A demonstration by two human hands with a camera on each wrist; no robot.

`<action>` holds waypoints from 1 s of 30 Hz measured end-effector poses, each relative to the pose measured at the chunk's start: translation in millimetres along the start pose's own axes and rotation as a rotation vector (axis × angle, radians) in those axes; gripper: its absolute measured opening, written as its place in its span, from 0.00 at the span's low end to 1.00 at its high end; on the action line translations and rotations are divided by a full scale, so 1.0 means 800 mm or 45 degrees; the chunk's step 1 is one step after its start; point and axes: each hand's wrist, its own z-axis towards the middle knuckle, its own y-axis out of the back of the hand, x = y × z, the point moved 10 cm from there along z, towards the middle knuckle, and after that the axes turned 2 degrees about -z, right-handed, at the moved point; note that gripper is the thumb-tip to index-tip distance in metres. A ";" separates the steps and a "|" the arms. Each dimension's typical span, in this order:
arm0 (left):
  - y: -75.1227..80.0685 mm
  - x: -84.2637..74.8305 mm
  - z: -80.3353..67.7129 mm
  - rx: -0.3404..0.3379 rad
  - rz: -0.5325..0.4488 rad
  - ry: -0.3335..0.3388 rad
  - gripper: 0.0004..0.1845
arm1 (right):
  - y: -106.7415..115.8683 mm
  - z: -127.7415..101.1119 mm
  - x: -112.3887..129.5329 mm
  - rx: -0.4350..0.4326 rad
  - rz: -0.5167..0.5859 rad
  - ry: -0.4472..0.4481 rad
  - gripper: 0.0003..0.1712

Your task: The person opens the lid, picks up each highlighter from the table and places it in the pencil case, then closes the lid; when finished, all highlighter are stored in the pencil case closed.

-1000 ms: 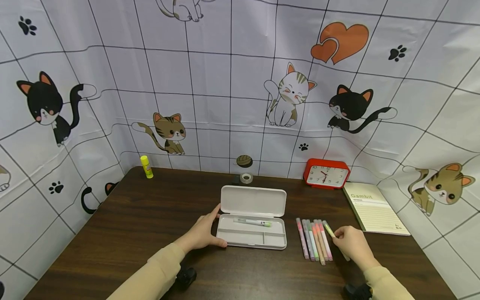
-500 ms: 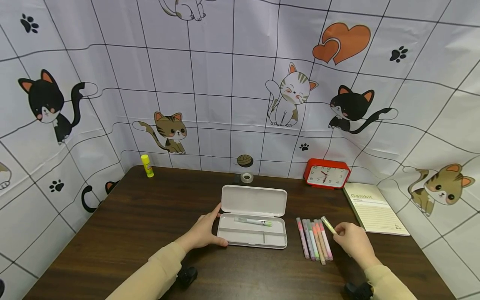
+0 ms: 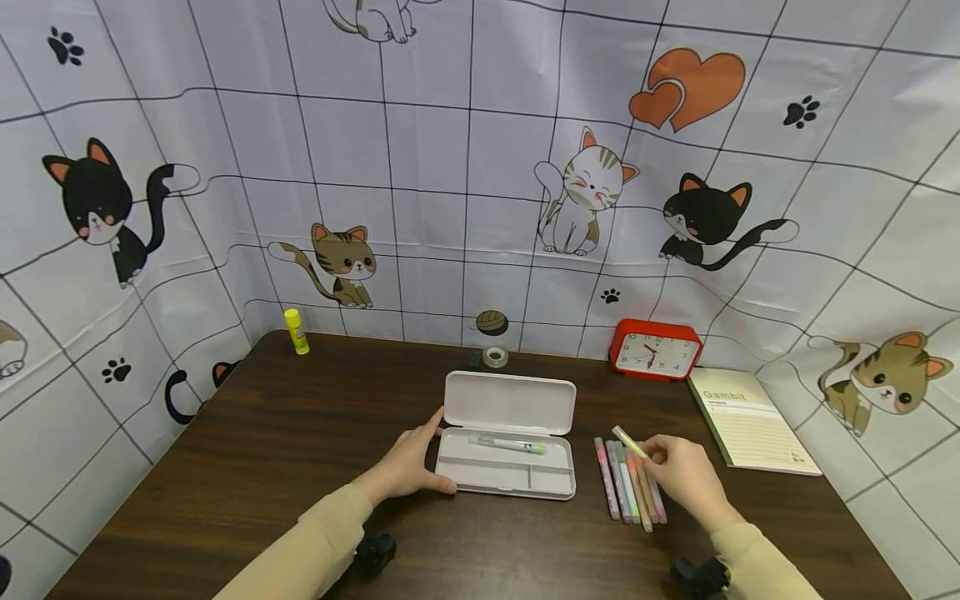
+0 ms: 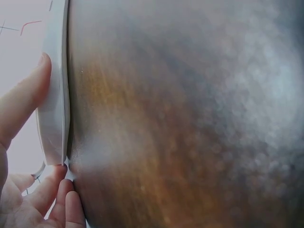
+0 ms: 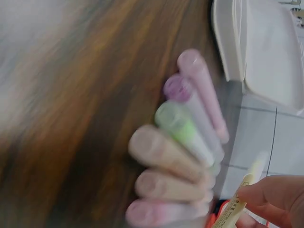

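Note:
A white pencil case (image 3: 505,457) lies with its lid up on the brown table (image 3: 262,442), and one green-tipped pen (image 3: 506,444) is inside. My left hand (image 3: 408,464) rests against the case's left end, thumb and fingers on its edge (image 4: 54,114). My right hand (image 3: 678,475) pinches a yellow-green highlighter (image 3: 628,442) and holds it lifted over a row of several pastel highlighters (image 3: 626,487) lying right of the case. In the right wrist view the highlighter (image 5: 235,209) shows between my fingertips above the row of markers (image 5: 185,142).
A red alarm clock (image 3: 654,350) and a Gambit notebook (image 3: 748,421) sit at the back right. A tape roll (image 3: 492,357) lies behind the case, and a yellow glue stick (image 3: 296,331) stands at the back left. A cat-print cloth surrounds the table.
My right hand has lifted the yellow-green highlighter off the table and carried it left, over the marker row toward the case. The left hand has stayed put.

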 end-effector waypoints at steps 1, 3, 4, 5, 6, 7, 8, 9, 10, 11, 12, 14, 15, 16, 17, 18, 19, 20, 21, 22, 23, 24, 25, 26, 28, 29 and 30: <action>0.000 0.000 0.000 0.002 -0.001 0.001 0.65 | -0.001 0.001 0.005 0.008 0.005 0.008 0.05; -0.001 0.001 0.000 0.005 -0.005 0.004 0.65 | -0.004 0.003 0.014 0.028 0.014 0.016 0.06; -0.002 0.001 0.000 0.006 -0.009 0.007 0.65 | -0.006 0.004 0.018 0.040 0.018 0.016 0.06; -0.002 0.001 -0.001 0.008 -0.014 0.008 0.65 | -0.007 0.006 0.023 0.046 0.014 0.019 0.06; -0.002 0.001 -0.001 0.009 -0.015 0.009 0.65 | -0.009 0.008 0.027 0.053 0.011 0.020 0.06; -0.002 0.001 -0.001 0.009 -0.017 0.011 0.65 | -0.011 0.011 0.031 0.057 0.007 0.021 0.05; -0.002 0.002 -0.001 0.010 -0.019 0.012 0.65 | -0.013 0.014 0.035 0.058 0.005 0.025 0.06; -0.001 0.002 -0.001 0.009 -0.018 0.013 0.65 | -0.015 0.017 0.040 0.055 0.004 0.030 0.06; -0.001 0.003 -0.001 0.008 -0.019 0.013 0.65 | -0.016 0.020 0.045 0.052 0.002 0.043 0.06; -0.001 0.003 -0.001 0.006 -0.018 0.013 0.65 | -0.017 0.023 0.051 0.048 0.002 0.057 0.05; -0.001 0.004 -0.001 0.006 -0.018 0.013 0.65 | -0.019 0.026 0.057 0.045 0.005 0.071 0.05; 0.000 0.005 -0.001 0.004 -0.017 0.014 0.65 | -0.021 0.030 0.070 0.033 0.009 0.110 0.05; 0.000 0.005 -0.001 0.003 -0.015 0.013 0.65 | -0.022 0.032 0.077 0.030 0.011 0.127 0.05; -0.001 0.005 -0.001 0.004 -0.014 0.012 0.65 | -0.024 0.034 0.084 0.029 0.012 0.145 0.05; -0.001 0.005 -0.001 0.005 -0.012 0.012 0.65 | -0.025 0.035 0.091 0.028 0.011 0.161 0.05; -0.001 0.005 -0.001 0.007 -0.013 0.012 0.65 | -0.026 0.036 0.097 0.025 0.006 0.177 0.05; -0.001 0.005 -0.001 0.008 -0.011 0.011 0.65 | -0.028 0.037 0.103 0.023 0.000 0.193 0.05; -0.001 0.004 -0.001 0.007 -0.010 0.009 0.65 | -0.030 0.038 0.109 0.020 -0.008 0.207 0.05; -0.001 0.004 -0.001 0.008 -0.011 0.009 0.65 | -0.032 0.039 0.114 0.023 -0.011 0.213 0.05; -0.001 0.004 -0.001 0.008 -0.011 0.008 0.65 | -0.034 0.040 0.120 0.023 -0.014 0.228 0.05; 0.000 0.003 -0.002 0.008 -0.011 0.008 0.65 | -0.036 0.041 0.124 0.024 -0.021 0.236 0.05; 0.000 0.003 -0.002 0.008 -0.011 0.007 0.65 | -0.038 0.042 0.129 0.025 -0.028 0.244 0.05; 0.000 0.002 -0.001 0.008 -0.010 0.005 0.65 | -0.040 0.042 0.133 0.025 -0.030 0.252 0.05; 0.000 0.002 -0.001 0.009 -0.009 0.005 0.65 | -0.043 0.043 0.138 0.027 -0.030 0.261 0.05; 0.001 0.001 -0.001 0.010 -0.010 0.003 0.65 | -0.047 0.044 0.146 0.032 -0.026 0.284 0.06; 0.000 0.001 -0.001 0.012 -0.013 0.003 0.65 | -0.051 0.044 0.149 0.035 -0.027 0.290 0.06; 0.000 0.001 -0.001 0.013 -0.013 0.000 0.65 | -0.053 0.044 0.153 0.036 -0.024 0.304 0.06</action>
